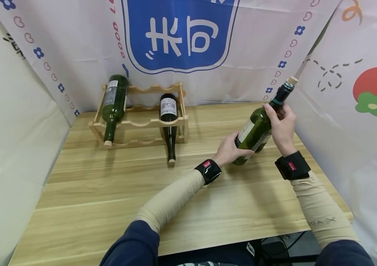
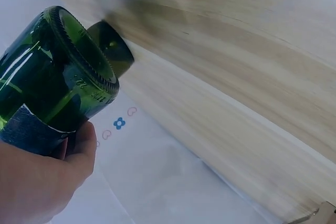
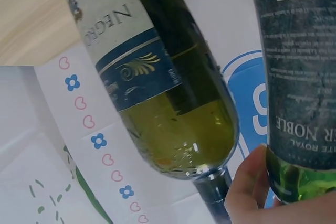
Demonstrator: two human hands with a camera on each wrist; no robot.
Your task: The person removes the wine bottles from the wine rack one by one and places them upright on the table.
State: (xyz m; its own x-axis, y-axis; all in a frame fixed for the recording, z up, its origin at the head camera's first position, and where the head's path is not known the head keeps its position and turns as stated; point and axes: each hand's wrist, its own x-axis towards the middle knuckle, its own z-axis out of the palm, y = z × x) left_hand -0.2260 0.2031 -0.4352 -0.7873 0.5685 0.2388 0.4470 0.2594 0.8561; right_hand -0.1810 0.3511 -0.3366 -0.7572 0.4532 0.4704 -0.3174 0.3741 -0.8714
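Observation:
A green wine bottle (image 1: 256, 123) is tilted in both hands, its round base (image 2: 86, 51) raised off the table. My left hand (image 1: 231, 150) grips its lower body, over the label. My right hand (image 1: 283, 125) holds it near the shoulder, with the thumb in front; in the right wrist view its fingers (image 3: 251, 179) are beside the bottle's dark back label (image 3: 302, 93). Close behind stands a second wine bottle (image 3: 157, 77) with a white and blue label. A dark corked neck (image 1: 283, 94) rises above the right hand; I cannot tell which bottle it belongs to.
A wooden wine rack (image 1: 141, 123) stands at the back left of the table (image 1: 135, 199). In it lie a green bottle (image 1: 115, 99) at the left and a dark bottle (image 1: 169, 118) at the right, corks facing me. Printed cloth (image 1: 92, 44) hangs behind and beside the table.

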